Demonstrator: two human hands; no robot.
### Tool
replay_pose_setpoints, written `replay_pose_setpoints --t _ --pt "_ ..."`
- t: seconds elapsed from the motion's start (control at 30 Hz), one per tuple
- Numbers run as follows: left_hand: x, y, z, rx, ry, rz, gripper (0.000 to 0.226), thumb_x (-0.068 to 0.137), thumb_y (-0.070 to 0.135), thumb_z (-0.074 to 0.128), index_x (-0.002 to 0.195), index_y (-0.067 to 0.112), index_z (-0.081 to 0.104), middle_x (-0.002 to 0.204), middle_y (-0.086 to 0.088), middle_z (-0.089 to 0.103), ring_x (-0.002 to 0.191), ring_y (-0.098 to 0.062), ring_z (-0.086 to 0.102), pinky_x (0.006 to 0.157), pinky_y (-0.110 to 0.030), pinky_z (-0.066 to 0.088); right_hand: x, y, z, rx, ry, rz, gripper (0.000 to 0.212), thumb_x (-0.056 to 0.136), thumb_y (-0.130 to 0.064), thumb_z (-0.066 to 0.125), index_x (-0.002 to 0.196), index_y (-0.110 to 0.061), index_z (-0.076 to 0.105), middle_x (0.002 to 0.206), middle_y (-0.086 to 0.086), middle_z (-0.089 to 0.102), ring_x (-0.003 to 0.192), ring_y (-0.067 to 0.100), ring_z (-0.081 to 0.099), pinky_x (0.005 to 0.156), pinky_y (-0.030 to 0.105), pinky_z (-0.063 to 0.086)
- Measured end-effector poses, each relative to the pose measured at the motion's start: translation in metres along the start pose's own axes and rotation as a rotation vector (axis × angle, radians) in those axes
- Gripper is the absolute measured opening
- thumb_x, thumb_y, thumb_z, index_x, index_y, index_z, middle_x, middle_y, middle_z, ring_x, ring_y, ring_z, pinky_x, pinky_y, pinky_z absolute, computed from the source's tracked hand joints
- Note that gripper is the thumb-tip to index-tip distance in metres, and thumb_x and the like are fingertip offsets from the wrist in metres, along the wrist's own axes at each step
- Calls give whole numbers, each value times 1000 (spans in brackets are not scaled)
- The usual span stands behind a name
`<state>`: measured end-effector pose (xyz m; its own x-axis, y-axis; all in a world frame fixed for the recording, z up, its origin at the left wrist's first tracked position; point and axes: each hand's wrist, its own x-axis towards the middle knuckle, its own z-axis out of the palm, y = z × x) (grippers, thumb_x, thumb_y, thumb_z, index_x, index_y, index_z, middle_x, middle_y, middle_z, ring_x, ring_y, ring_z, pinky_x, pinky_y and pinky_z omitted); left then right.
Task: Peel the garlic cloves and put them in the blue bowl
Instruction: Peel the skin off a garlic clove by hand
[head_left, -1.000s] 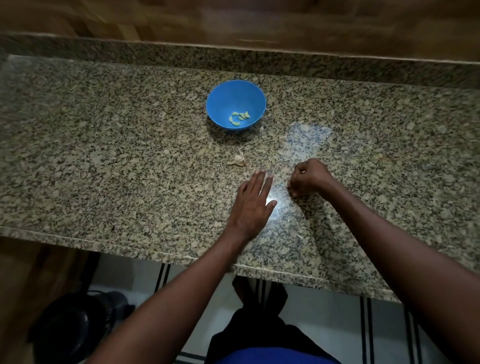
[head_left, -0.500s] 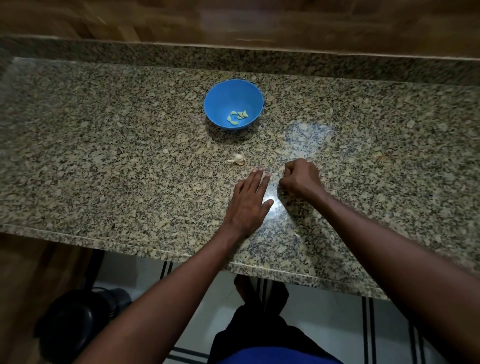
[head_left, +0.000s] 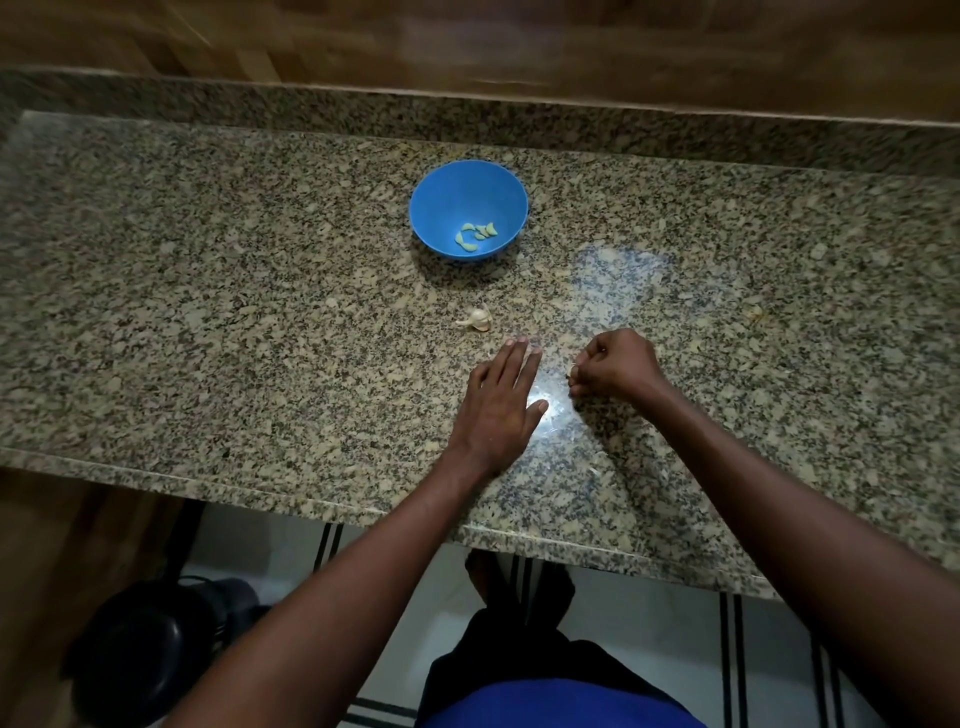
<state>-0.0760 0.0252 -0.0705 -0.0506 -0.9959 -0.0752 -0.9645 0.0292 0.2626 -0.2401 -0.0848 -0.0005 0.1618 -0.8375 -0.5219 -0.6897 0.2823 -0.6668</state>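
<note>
**Garlic clove pinched, bowl waiting**

The right hand (head_left: 613, 366) pinches a small pale garlic clove (head_left: 573, 371), probably for peeling. The left hand (head_left: 501, 397) lies flat, fingers straight, on the speckled granite counter (head_left: 208, 312). The round blue plastic bowl (head_left: 441, 197) holds peeled cloves (head_left: 475, 236); a garlic piece (head_left: 477, 318) lies between.

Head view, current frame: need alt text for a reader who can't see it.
A person's left hand lies flat, fingers straight, on a speckled granite counter while the right hand pinches a small pale piece, probably a garlic clove. Beyond the hands lies a garlic piece, then a blue bowl holding a few peeled cloves.
</note>
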Motion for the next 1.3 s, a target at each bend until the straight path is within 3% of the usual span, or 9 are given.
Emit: replay_pose_setpoints --t 0.13,0.23,0.4,0.6,0.73,0.9,1.0,1.2,1.3 --pt "-1 0 0 20 8 2 68 108 48 34 164 14 16 173 -7 10 158 -22 9 124 -42 18 8 -5 -4 -198 -57 -43 11 79 -8 84 81 -12 74 76 2 77 73 20 76 76 41 64" --pt "-1 0 -1 13 14 6 68 108 47 36 164 14 17 172 -7 11 158 -22 11 123 -42 19 8 -5 -4 -251 -70 -138 8 81 -6 81 80 -7 73 75 2 76 67 14 73 72 39 64" --pt "0 0 -1 23 11 5 69 108 48 36 164 15 16 173 -7 11 158 -23 10 122 -42 19 13 -7 -4 -188 -100 -72 13 79 1 80 75 -2 68 77 13 75 71 28 75 69 40 63" --pt "0 -1 -1 8 -13 9 68 109 48 33 165 15 12 173 -7 7 158 -22 6 124 -42 16 4 -13 14 -249 -41 -161 24 71 6 73 64 -13 59 62 6 61 55 15 57 54 25 47" --pt "1 -2 -1 1 -22 13 69 108 48 35 165 15 13 173 -7 5 158 -22 5 124 -42 16 -1 -7 6 -236 -40 -147 26 73 10 72 65 -12 61 62 5 63 52 11 58 40 13 40" --pt "0 -2 0 4 -10 22 70 108 47 37 165 14 14 173 -8 6 159 -23 6 123 -42 17 -5 -8 9 -296 -1 -168 27 74 10 69 62 -12 60 58 3 59 51 11 54 43 16 40" --pt "0 -1 0 -1 0 24 70 107 47 37 164 13 14 173 -8 7 159 -23 6 123 -42 16 -4 -13 16 -387 50 -174 25 76 9 66 63 -11 61 62 3 59 59 17 58 53 22 42" --pt "0 2 -7 -19 -31 19 70 108 47 37 165 14 13 173 -8 4 159 -22 2 124 -42 12 -7 -22 30 -551 129 -231 26 84 3 71 71 -15 58 67 3 58 70 21 63 58 26 44" --pt "2 5 -14 -94 -30 -14 69 106 44 45 164 16 19 172 -7 10 158 -23 7 124 -42 11 -5 -12 19 -408 67 -169 21 83 2 74 74 -12 61 71 4 63 71 23 67 55 23 43"
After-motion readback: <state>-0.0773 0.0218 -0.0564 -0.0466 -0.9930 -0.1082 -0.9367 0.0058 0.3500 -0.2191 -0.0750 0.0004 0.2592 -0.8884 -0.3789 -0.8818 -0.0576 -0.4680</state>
